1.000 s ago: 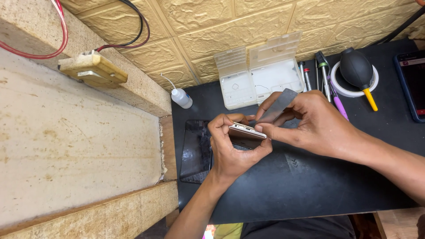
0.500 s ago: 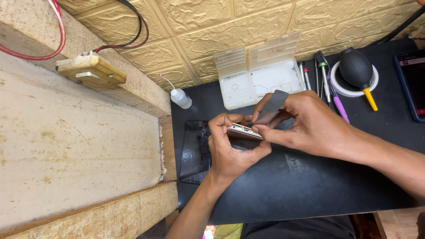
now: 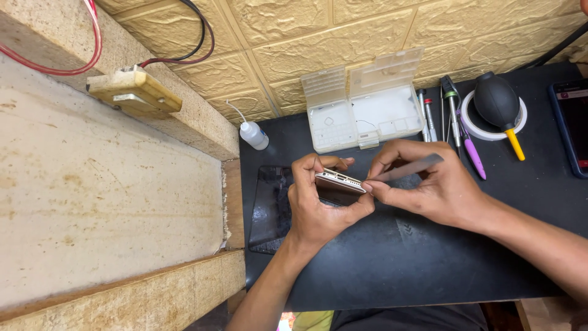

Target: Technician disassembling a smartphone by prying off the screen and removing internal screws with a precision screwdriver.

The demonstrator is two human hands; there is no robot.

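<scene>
The left hand (image 3: pixel 318 205) is gripping a gold phone (image 3: pixel 339 182) edge-up over the black mat (image 3: pixel 392 263), fingers clamped round its body, while the right hand (image 3: pixel 429 187) is pinching a flat grey pry tool (image 3: pixel 409 168) between thumb and fingers, its tip meeting the phone's end. Just left of the hands, a cracked dark glass panel (image 3: pixel 269 205) is lying flat on the mat. Behind them, one clear plastic parts box (image 3: pixel 367 113) is sitting open, its two lids tilted up against the wall; what the small compartments hold is too small to tell. One white dropper bottle (image 3: pixel 253 133) is lying beside it. To the right, several screwdrivers (image 3: pixel 453 116), one black air blower (image 3: pixel 497 101) on a white ring, and a second phone (image 3: pixel 572 122) at the edge.
</scene>
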